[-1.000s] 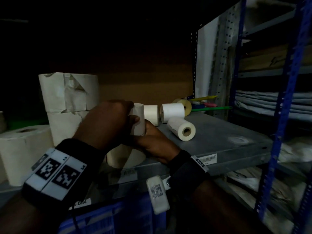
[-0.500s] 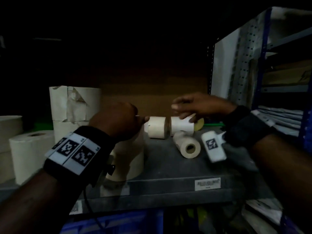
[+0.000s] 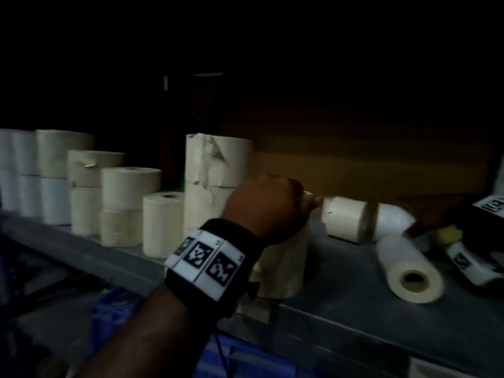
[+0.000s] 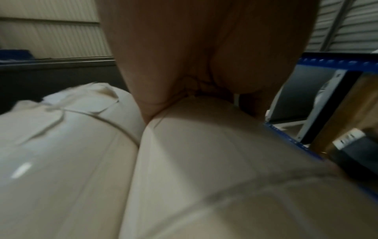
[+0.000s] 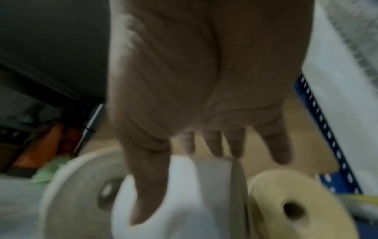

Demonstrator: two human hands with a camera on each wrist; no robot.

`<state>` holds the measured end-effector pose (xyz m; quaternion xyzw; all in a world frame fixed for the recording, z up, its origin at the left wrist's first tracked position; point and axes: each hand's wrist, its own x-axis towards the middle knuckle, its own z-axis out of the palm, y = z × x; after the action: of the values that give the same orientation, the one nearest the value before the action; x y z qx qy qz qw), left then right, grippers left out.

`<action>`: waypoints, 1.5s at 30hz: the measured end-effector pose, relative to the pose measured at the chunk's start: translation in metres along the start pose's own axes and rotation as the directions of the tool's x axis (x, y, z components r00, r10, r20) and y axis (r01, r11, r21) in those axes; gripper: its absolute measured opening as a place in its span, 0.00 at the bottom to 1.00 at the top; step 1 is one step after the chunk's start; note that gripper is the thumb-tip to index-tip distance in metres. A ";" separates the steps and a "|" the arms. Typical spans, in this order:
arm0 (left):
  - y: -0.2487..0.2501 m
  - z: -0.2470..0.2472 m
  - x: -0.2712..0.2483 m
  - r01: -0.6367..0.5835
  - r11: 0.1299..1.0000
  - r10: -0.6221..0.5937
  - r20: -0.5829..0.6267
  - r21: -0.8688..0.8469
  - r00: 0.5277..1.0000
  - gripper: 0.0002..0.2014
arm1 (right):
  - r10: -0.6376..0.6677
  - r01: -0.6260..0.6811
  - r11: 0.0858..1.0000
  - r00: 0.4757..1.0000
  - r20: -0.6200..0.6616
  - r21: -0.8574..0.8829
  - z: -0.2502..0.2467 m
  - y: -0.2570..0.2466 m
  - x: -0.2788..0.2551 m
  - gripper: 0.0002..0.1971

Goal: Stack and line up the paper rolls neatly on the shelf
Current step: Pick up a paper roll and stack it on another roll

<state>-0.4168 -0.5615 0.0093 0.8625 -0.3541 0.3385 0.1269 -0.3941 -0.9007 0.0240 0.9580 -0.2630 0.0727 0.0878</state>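
— What is the left hand [image 3: 268,205] doing?

— It is resting on top of an upright roll [image 3: 283,257] near the front of the shelf [image 3: 354,309], fingers curled over a small roll on it. The wrist view is showing the palm pressing on paper, but I cannot tell how tight the grip is.

— And the right hand [image 5: 204,90]?

— It is reaching over a white roll [image 3: 392,222] lying on its side at the back, fingers straight and slightly spread, thumb lying across the paper.

— Where are the other rolls sitting?

— A cream roll [image 3: 345,222] is lying end to end with the white one, touching it. A loose roll [image 3: 409,271] is lying nearer the front, core facing outward. Stacks [image 3: 131,203] are standing in rows to the left, and a torn-wrapped stack [image 3: 218,173] is standing just behind the left hand.
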 end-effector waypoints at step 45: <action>0.002 -0.002 -0.003 0.013 0.999 -0.012 0.011 -0.039 1.000 0.40 | -0.104 0.103 0.906 0.994 -0.018 0.411 0.026 0.059 -0.026 0.49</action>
<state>-0.4214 -0.5603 0.0088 0.8639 -0.3559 0.3262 0.1438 -0.4445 -0.9433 0.0011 0.9677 -0.1909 0.1197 -0.1128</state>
